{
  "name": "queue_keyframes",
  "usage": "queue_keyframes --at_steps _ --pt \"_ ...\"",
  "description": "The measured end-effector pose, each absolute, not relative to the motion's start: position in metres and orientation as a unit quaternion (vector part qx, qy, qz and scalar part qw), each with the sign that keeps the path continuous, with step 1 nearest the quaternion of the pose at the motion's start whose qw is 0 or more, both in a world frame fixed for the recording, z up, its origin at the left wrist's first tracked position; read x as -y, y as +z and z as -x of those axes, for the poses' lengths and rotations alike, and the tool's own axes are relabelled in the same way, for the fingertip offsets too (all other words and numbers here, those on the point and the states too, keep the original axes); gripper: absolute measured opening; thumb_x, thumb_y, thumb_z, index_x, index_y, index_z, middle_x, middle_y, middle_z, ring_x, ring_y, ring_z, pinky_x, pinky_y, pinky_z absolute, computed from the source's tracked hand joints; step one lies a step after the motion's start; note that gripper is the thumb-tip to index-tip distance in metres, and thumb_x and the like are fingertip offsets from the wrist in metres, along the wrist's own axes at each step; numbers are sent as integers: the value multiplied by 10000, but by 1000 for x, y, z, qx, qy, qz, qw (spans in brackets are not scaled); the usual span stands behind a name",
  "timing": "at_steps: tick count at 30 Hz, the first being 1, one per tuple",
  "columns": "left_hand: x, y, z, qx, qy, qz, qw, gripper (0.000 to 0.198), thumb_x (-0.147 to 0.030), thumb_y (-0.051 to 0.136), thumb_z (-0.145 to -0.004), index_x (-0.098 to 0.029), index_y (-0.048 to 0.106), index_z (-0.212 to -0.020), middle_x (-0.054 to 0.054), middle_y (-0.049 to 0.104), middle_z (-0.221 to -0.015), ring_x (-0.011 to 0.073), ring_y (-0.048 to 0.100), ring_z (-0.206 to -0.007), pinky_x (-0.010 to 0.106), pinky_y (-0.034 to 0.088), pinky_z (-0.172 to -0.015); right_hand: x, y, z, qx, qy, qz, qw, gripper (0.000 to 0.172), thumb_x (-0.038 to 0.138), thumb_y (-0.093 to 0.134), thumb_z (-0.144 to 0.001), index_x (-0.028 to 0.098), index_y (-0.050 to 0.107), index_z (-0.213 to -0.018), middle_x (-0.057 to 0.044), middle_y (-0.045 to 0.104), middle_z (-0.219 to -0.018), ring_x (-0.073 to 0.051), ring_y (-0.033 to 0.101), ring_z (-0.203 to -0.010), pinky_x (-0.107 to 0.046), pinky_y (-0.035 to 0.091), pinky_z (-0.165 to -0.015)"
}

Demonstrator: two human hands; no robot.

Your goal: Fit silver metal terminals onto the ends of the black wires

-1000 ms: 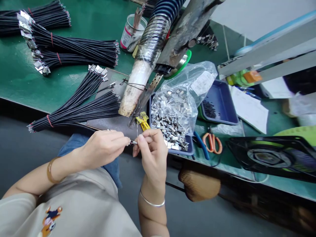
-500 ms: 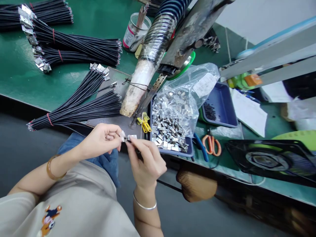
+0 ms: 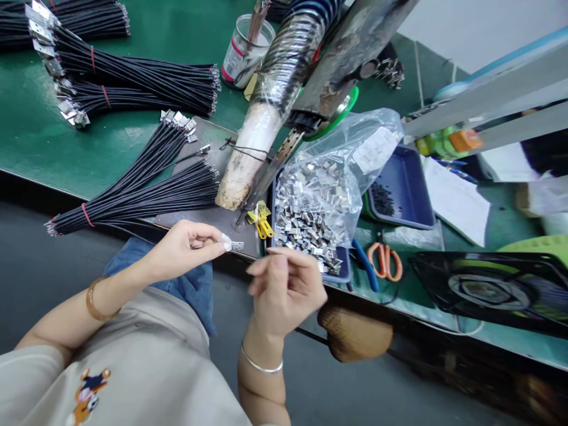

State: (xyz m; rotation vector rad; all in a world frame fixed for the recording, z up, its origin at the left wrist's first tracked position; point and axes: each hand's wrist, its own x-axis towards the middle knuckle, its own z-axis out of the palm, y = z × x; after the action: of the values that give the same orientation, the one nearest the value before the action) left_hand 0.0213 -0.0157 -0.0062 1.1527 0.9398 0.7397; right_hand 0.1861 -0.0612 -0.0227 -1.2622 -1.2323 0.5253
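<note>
My left hand (image 3: pixel 195 248) pinches a small silver USB connector (image 3: pixel 238 245), whose metal end sticks out to the right of the fingertips. Something white shows at those fingertips. To the right, my right hand (image 3: pixel 288 290) hangs apart from the connector, its fingers loosely bent and slightly blurred, with nothing visible in them. Just beyond it, a blue tray (image 3: pixel 345 269) holds many loose metal connectors (image 3: pixel 306 231), partly inside a clear plastic bag (image 3: pixel 377 142). Left of the hands lies a banded bunch of black cables (image 3: pixel 151 195), some with metal plugs on their ends.
A soldering stand (image 3: pixel 284 157) and a taped fume hose (image 3: pixel 252 142) reach down over the bench. Yellow clips (image 3: pixel 262 222), orange-handled scissors (image 3: pixel 384 261), a second tray (image 3: pixel 410 183) and a black fan (image 3: pixel 488 287) lie nearby. More cable bundles (image 3: pixel 142 83) lie back left.
My right hand has let go of the connector and moved right, towards the blue tray. The left hand keeps its place and its hold. The view has shifted slightly.
</note>
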Motion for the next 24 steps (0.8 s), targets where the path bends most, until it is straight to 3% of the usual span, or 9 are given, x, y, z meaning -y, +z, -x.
queue_keyframes --at_steps 3,5,8,11,14,24 --pt "14 -6 -22 -423 334 -509 671 217 -322 656 -780 -118 647 -706 -46 442 -552 64 338 -518 207 250 -485 62 -24 -190 520 132 513 669 105 234 616 -950 219 659 -1045 105 527 -523 -61 429 -319 -185 375 -356" --pt "12 -4 -23 -422 329 -508 675 201 -310 663 -776 -128 641 -693 -41 479 -549 66 369 -509 202 280 -481 62 -26 -192 538 98 516 659 183 195 596 -959 231 622 -1137 77 648 -618 -80 527 -352 -205 463 -379" --pt "9 -3 -24 -420 333 -501 680 186 -303 683 -756 -133 649 -689 -38 510 -556 70 408 -517 196 336 -499 62 -29 -192 609 50 528 590 219 114 642 -925 233 637 -1108 7 784 -862 -157 761 -637 -293 656 -603" --pt "8 -5 -25 -426 350 -489 676 196 -309 693 -744 -125 662 -683 -27 536 -586 76 436 -549 197 368 -525 61 -32 -189 692 19 507 513 226 63 713 -860 227 663 -1007 -32 809 -978 -189 796 -854 -314 674 -788" --pt "7 -7 -27 -439 367 -482 664 163 -270 692 -723 -117 667 -673 -15 565 -612 76 452 -569 197 376 -542 55 -32 -185 706 22 507 494 210 46 700 -856 221 641 -955 -67 807 -1026 -185 791 -910 -293 661 -789" --pt "-1 -3 -35 -470 387 -456 649 116 -233 684 -676 -120 664 -660 -19 575 -608 73 479 -567 201 406 -556 40 -37 -181 664 68 519 534 132 106 690 -876 226 658 -921 -48 799 -1025 -189 783 -923 -302 651 -748"
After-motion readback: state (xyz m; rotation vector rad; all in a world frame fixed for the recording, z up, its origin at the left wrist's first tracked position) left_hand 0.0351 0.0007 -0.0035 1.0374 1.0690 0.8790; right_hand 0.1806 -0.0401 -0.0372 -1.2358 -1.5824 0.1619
